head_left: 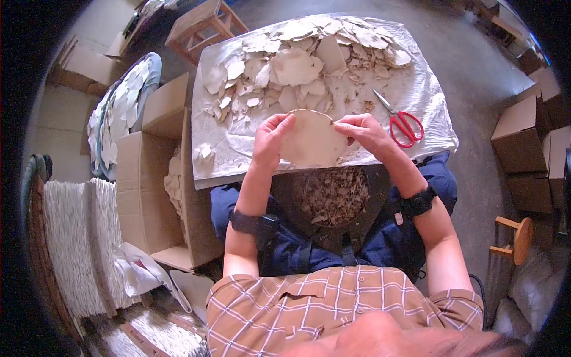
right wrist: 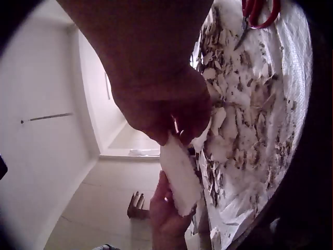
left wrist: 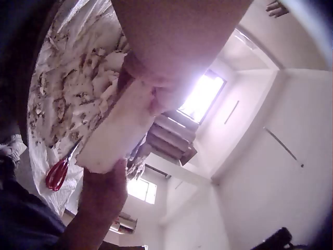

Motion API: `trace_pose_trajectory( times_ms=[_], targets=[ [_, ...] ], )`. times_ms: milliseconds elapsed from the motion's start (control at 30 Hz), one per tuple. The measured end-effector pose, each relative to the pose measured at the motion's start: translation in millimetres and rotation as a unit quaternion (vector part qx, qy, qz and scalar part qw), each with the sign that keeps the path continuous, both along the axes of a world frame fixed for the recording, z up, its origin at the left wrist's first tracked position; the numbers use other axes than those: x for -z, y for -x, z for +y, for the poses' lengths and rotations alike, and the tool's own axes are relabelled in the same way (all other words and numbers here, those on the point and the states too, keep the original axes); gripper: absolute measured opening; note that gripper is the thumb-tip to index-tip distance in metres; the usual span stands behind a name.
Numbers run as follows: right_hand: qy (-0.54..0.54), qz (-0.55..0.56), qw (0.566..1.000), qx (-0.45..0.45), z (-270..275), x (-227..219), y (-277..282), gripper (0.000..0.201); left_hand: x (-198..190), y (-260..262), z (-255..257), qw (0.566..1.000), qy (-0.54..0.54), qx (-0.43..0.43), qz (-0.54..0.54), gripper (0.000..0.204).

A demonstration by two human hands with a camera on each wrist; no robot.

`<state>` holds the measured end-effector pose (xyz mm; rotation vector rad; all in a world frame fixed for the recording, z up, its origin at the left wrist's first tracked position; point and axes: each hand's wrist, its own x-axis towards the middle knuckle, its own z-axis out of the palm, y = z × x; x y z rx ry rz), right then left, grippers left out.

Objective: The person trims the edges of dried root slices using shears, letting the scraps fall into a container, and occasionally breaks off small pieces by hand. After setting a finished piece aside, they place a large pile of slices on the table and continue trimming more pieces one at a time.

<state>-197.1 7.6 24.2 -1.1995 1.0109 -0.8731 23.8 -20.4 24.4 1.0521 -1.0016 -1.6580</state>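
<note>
Between the two hands is a thin, pale cream sheet [head_left: 312, 143] with an uneven brownish rim, held up over the table's near edge. My left hand [head_left: 271, 143] pinches its left side between thumb and fingers. At the upper right rim, my right hand [head_left: 367, 135] pinches the edge with thumb and fingertips. The right wrist view shows the sheet [right wrist: 179, 177] as a narrow strip between both hands. Red-handled scissors [head_left: 393, 112] lie on the table right of the right hand, blades partly apart.
A white-covered table [head_left: 437, 116] bears a heap of similar pale pieces [head_left: 297, 66] and brown scraps. Below its near edge sits a container of trimmings [head_left: 333, 193]. An open cardboard box [head_left: 157, 196] stands at the left, stacked white sheets [head_left: 74, 238] beyond it. Cartons [head_left: 517, 128] and a stool [head_left: 522, 241] stand right.
</note>
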Motion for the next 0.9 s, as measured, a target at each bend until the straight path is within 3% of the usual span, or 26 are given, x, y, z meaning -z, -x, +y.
trace_pose_trajectory(
  times_ms=[67, 200, 300, 367, 400, 467, 500, 567, 700, 767, 800, 867, 900],
  targets=[
    [0.037, 0.055, 0.997, 0.036, 4, -1, -3, 0.028, 2, 1, 2, 0.999, 0.042, -0.001, -0.007, 0.013],
    [0.028, 0.066, 0.996, 0.044, 3, 3, -2, 0.027, 0, 5, 4, 0.996, 0.072, -0.003, -0.044, 0.014],
    [0.099, 0.058, 0.992, 0.047, 4, 3, -1, 0.024, -6, 7, 6, 0.994, 0.085, -0.007, -0.067, 0.013],
    [0.231, 0.231, 0.942, 0.083, 10, -3, -2, 0.019, -7, 10, 8, 0.986, 0.114, -0.005, -0.123, 0.012],
    [0.23, 0.232, 0.942, 0.082, 11, -3, -3, 0.019, -4, 11, 8, 0.986, 0.113, -0.006, -0.123, 0.012],
    [0.412, 0.385, 0.815, 0.132, 12, -3, -6, 0.013, 3, 14, 9, 0.984, 0.124, 0.005, -0.128, 0.012],
    [0.411, 0.385, 0.816, 0.131, 12, -3, -7, 0.013, 3, 17, 10, 0.984, 0.124, 0.004, -0.128, 0.012],
    [0.467, 0.461, 0.738, 0.16, 11, -2, -9, 0.011, 3, 22, 12, 0.984, 0.115, -0.009, -0.134, 0.012],
    [0.447, 0.439, 0.758, 0.18, 10, 1, -8, 0.013, -3, 24, 14, 0.981, 0.133, -0.017, -0.14, 0.011],
    [0.357, 0.376, 0.845, 0.127, 12, -1, -2, 0.014, -3, 20, 12, 0.979, 0.134, 0.023, -0.149, 0.011],
    [0.356, 0.376, 0.846, 0.127, 11, 2, 1, 0.014, -4, 18, 12, 0.98, 0.133, 0.024, -0.149, 0.011],
    [0.292, 0.233, 0.922, 0.096, 7, 10, 6, 0.016, -8, 16, 12, 0.984, 0.109, 0.073, -0.124, 0.011],
    [0.292, 0.233, 0.923, 0.096, 6, 7, 9, 0.016, -6, 15, 11, 0.984, 0.109, 0.073, -0.125, 0.011]
  ],
)
